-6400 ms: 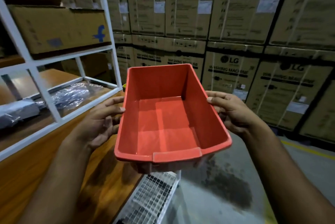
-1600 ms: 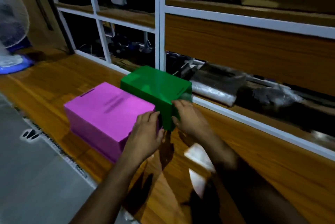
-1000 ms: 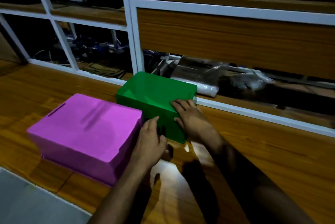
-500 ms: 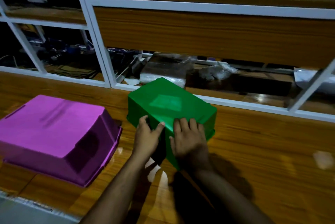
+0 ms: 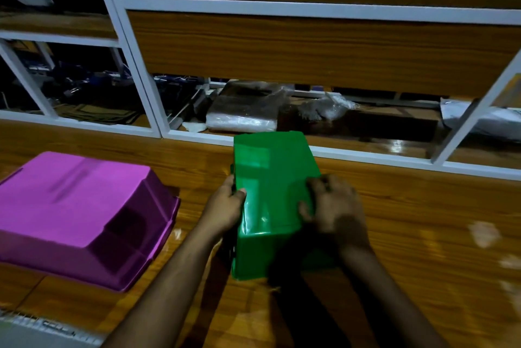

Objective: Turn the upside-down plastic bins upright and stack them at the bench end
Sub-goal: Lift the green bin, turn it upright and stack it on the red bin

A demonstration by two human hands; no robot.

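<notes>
Two bare forearms come in from the bottom edge and meet at the green bin [image 5: 270, 201], which sits upside down, base up, on the wooden desk [image 5: 408, 235] at frame centre. Left hand [image 5: 225, 206] grips the bin's left side, thumb over the top face, other fingers curled down the side and mostly hidden. Right hand [image 5: 334, 206] grips the right side, fingers curled over the top edge, blurred, so the exact finger placement is hard to read. Bin's near end looks slightly raised off the desk, dark shadow under it, but cannot tell for sure. Its long axis runs away from the camera, far end near the white shelf rail [image 5: 366, 157]. To the left, apart from the green one, a purple bin [image 5: 76, 212] also lies upside down on the desk, flat, with a slot mark in its base, untouched. Near-left corner shows a strip of grey floor [image 5: 25, 339] and the desk's edge. Behind the desk, a white-framed shelf unit [image 5: 135, 71] with a wood-grain panel [image 5: 310, 48] across the middle. On the lower shelf behind the green bin are plastic-wrapped packages [image 5: 245, 110], one crinkled clear bag [image 5: 329, 106], and a pale wrapped item [image 5: 493, 122] far right. Left bays are dark with cluttered items, too dim to identify. Upper shelf holds dark boxes, unclear.
</notes>
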